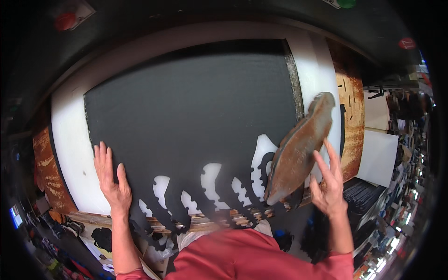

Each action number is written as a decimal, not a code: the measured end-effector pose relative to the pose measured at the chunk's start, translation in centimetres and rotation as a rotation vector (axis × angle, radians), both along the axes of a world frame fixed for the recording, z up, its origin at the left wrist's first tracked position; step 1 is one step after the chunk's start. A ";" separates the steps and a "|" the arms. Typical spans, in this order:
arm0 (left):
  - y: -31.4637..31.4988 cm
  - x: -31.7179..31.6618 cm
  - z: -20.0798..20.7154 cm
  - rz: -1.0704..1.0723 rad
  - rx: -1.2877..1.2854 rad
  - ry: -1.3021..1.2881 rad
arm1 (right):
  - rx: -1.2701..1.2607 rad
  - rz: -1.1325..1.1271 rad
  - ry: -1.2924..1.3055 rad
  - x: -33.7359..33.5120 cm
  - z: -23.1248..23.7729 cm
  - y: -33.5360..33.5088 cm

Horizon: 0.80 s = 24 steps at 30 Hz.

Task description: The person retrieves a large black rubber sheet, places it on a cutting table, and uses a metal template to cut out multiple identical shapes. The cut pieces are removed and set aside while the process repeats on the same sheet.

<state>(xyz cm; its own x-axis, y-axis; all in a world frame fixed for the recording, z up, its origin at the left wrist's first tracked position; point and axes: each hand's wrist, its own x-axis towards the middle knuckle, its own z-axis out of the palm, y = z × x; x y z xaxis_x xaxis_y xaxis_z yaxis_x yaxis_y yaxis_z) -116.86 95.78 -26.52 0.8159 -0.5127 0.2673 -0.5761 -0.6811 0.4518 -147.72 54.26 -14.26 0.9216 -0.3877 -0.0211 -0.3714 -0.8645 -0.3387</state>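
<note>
A large black sheet of material lies on a white cutting board, its near edge full of curved cut-outs. My left hand rests flat at the sheet's left edge, fingers stretched, holding nothing. Towards the right, a long, rust-brown metal cutting die with a wavy outline sits slantwise over the sheet's near right corner and the white board. Beside it is my right hand, fingers spread and bent, with fingertips at the die's right edge. Whether the die lies flat or is slightly tilted I cannot tell.
Dark machine parts with a red button and a green button overhang the far side. Worn brown boards flank the white one. White sheets lie at the right, and cluttered goods fill the space beyond.
</note>
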 end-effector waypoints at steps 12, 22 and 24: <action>-0.1 0.1 0.5 -0.007 0.029 0.024 | -0.003 -0.770 -0.070 5.0 -6.6 9.1; 0.0 0.3 0.8 0.003 -0.122 0.077 | -0.011 -0.709 -0.156 4.3 -6.0 7.1; -0.1 0.3 0.8 0.002 -0.138 0.074 | 0.180 -0.672 -0.242 3.6 -5.1 6.3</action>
<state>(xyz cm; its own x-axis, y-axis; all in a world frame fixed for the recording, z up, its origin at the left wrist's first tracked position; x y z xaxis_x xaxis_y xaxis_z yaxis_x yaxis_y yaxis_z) -116.51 95.66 -25.77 0.8369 -0.4739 0.2739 -0.5365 -0.6109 0.5822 -144.15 60.58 -19.35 0.4729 -0.8804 0.0367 -0.6984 -0.3999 -0.5936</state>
